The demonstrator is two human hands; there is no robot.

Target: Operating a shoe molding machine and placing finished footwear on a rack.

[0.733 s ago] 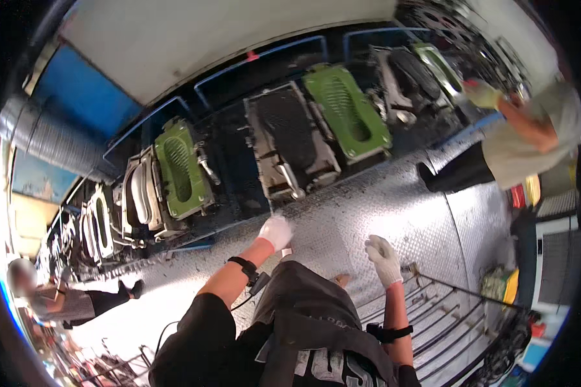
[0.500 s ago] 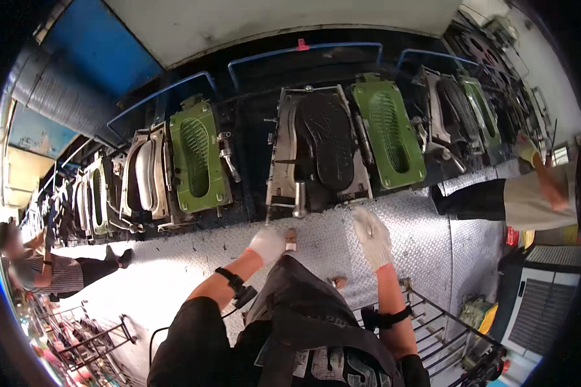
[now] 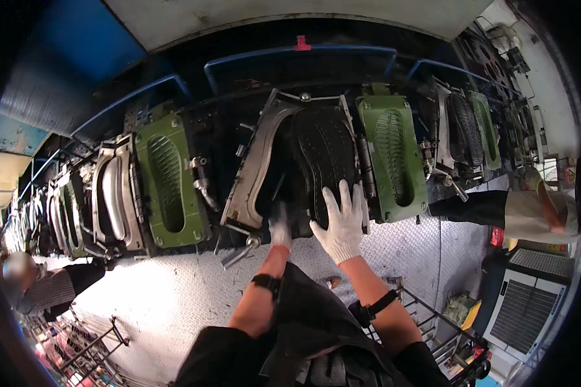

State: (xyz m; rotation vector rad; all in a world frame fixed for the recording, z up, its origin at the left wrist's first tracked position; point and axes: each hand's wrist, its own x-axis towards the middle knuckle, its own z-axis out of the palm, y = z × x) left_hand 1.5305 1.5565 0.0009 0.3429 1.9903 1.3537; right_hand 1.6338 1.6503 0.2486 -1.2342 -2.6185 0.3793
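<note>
In front of me a metal shoe-sole mould stands with its left side frame [image 3: 250,177] swung out from a black shoe sole [image 3: 324,145]. My right hand [image 3: 343,222], in a white knit glove, has its fingers spread at the sole's near end. The fingertips overlap the sole's lower part, and nothing is gripped. My left hand [image 3: 280,226], gloved too, reaches into the gap between the side frame and the sole. Its fingers are blurred and partly lost in the dark. A handle [image 3: 240,253] sticks out from the frame's near end, left of that hand.
Green mould halves with sole-shaped hollows stand left [image 3: 169,184] and right [image 3: 394,155] of the sole. More moulds line the bench. A co-worker [image 3: 539,209] stands at right, another person [image 3: 51,287] at far left. Behind me are a wire rack [image 3: 432,322] and a cooler [image 3: 534,309].
Both hands have moved forward from above the floor to the mould. The mould's left side frame has swung away from the sole, its handle moving left.
</note>
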